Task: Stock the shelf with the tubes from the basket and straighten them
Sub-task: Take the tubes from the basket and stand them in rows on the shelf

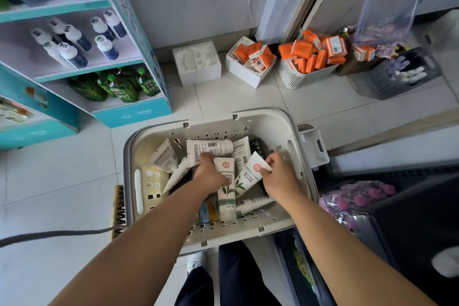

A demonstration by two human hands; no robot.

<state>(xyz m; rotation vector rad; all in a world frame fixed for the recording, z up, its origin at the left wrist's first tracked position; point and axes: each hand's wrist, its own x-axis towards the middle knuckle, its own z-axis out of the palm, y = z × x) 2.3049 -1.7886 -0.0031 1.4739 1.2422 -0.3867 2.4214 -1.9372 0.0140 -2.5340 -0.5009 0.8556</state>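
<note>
The teal shelf (129, 115) stood at the left on the floor, and the tubes were not yet on it; they lay mixed in the basket (268, 124). The left hand (211, 176) had its fingers curled on a barcode tube (211, 148) near the basket's far wall; its long axis ran along that wall, rounded end to the right. The right hand (279, 176) pinched the flat end of a red-seal tube (249, 176), which lay diagonally, flat end toward the far right corner. It seemed better to lift each tube by its body, so that neighbours would not drag along.
</note>
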